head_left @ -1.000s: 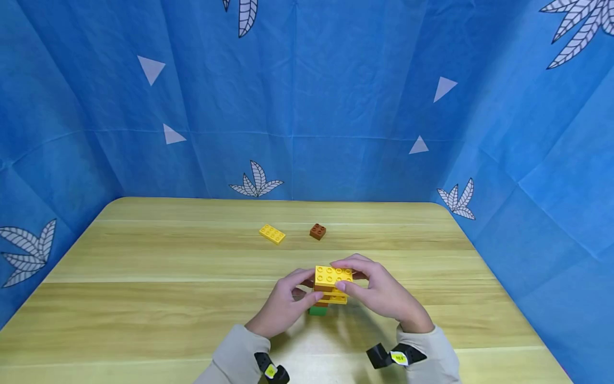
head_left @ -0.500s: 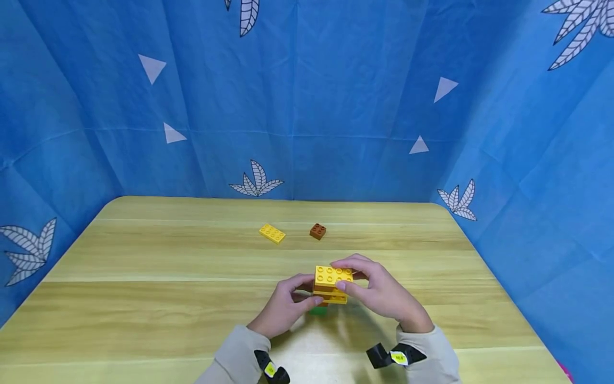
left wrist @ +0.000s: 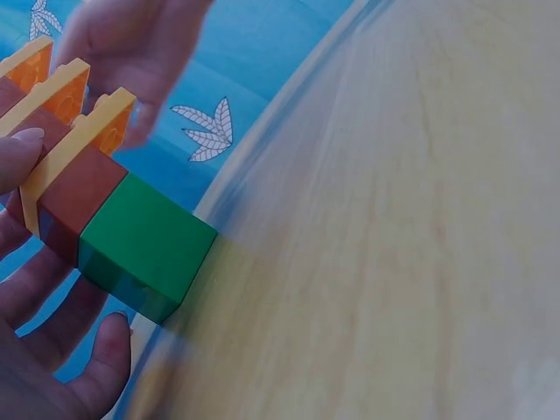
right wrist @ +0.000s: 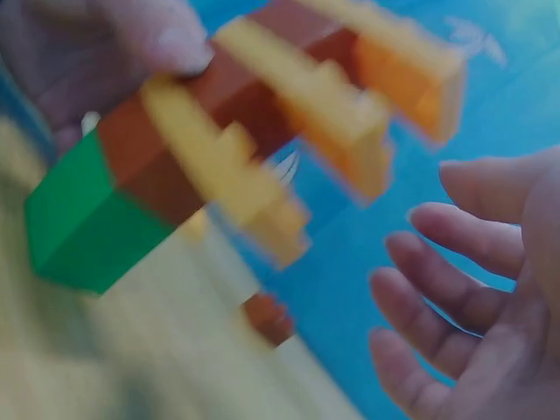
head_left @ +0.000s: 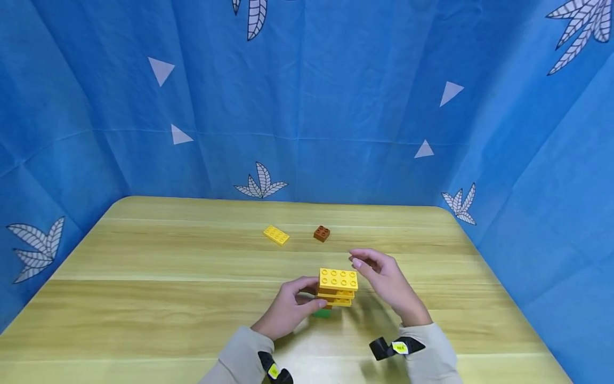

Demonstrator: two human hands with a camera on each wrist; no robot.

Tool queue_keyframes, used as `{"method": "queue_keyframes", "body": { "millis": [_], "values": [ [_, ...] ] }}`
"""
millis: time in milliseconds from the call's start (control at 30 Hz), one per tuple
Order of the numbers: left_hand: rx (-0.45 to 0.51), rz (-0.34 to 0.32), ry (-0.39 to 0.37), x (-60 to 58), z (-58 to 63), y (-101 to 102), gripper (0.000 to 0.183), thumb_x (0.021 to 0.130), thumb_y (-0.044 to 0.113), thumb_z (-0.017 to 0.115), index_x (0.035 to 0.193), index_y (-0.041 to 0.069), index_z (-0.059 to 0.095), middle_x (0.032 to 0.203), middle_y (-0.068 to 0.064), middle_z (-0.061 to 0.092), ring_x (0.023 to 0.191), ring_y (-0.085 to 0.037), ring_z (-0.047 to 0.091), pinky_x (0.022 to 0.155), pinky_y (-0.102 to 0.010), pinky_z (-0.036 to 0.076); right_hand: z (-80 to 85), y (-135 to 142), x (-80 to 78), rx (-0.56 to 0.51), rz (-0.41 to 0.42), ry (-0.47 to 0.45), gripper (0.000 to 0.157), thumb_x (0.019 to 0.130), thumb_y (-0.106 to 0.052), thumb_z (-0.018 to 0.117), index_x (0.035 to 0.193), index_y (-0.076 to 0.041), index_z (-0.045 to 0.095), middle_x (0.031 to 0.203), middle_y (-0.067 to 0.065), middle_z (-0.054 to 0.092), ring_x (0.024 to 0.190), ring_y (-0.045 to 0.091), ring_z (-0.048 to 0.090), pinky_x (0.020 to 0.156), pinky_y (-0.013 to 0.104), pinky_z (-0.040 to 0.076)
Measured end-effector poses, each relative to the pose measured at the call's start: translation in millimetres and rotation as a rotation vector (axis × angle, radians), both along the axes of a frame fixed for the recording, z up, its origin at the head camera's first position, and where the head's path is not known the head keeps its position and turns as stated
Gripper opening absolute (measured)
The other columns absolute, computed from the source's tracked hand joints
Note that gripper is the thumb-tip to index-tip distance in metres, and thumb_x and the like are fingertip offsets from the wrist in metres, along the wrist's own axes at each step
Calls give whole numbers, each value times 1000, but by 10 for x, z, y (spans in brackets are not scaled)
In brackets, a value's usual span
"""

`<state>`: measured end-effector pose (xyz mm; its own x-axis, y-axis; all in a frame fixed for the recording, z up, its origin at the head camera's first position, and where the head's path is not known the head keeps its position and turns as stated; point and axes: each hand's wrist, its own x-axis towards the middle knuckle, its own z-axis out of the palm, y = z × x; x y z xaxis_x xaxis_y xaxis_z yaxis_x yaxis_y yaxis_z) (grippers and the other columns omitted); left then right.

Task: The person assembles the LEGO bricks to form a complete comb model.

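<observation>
A small brick tower point(head_left: 335, 290) stands on the wooden table point(head_left: 144, 298): a green brick point(left wrist: 144, 247) at the bottom, brown and yellow layers above, a yellow eight-stud plate point(head_left: 338, 279) on top. My left hand point(head_left: 293, 306) grips the tower's lower part from the left, thumb and fingers round the brown layers point(left wrist: 74, 197). My right hand point(head_left: 381, 277) hovers just right of the top plate, fingers loosely spread, holding nothing point(right wrist: 472, 289). The tower point(right wrist: 236, 166) looks blurred in the right wrist view.
A loose yellow brick point(head_left: 276, 235) and a small brown brick point(head_left: 321, 233) lie farther back on the table. Blue cloth with leaf prints point(head_left: 307, 96) walls in three sides. Bare wood lies left and right of the hands.
My right hand has let go of the top yellow plate and drawn back to the right. My left hand keeps its grip on the tower.
</observation>
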<state>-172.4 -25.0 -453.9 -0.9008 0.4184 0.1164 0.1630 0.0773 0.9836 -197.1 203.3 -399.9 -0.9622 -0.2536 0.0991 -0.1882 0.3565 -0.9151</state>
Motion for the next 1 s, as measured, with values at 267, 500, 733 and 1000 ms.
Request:
{"method": "queue_keyframes", "body": {
  "millis": [267, 500, 733, 1000],
  "values": [
    [4, -6, 7, -16, -15, 7, 40, 86, 21, 69, 124, 13, 59, 109, -6, 62, 102, -17, 58, 86, -25, 51, -246, 20, -187, -99, -92, -64, 38, 96, -18, 55, 126, 5, 54, 123, 25, 56, 108, 33, 57, 89, 33, 51],
    [-2, -4, -4, -24, -40, -4, 40, 86, 24, 69, 124, 17, 59, 110, -2, 62, 104, -17, 58, 86, -26, 51, -391, -32, -369, -108, -199, -77, 35, 94, -17, 58, 124, 2, 57, 124, 19, 58, 100, 18, 59, 83, 23, 50],
    [-14, 2, -15, -36, -49, -11, 39, 86, 26, 69, 123, 20, 60, 110, 0, 63, 105, -16, 58, 87, -26, 50, -436, -89, -544, -19, -211, -50, 35, 95, -20, 57, 124, -1, 58, 123, 17, 59, 97, 17, 57, 80, 24, 47],
    [-12, -4, -15, -27, -34, -17, 38, 86, 25, 69, 123, 21, 60, 112, 2, 63, 105, -15, 59, 87, -27, 50, -482, -164, -677, 16, -194, -29, 35, 94, -17, 57, 125, 0, 57, 125, 18, 56, 99, 24, 58, 79, 28, 49]
  ]
}}
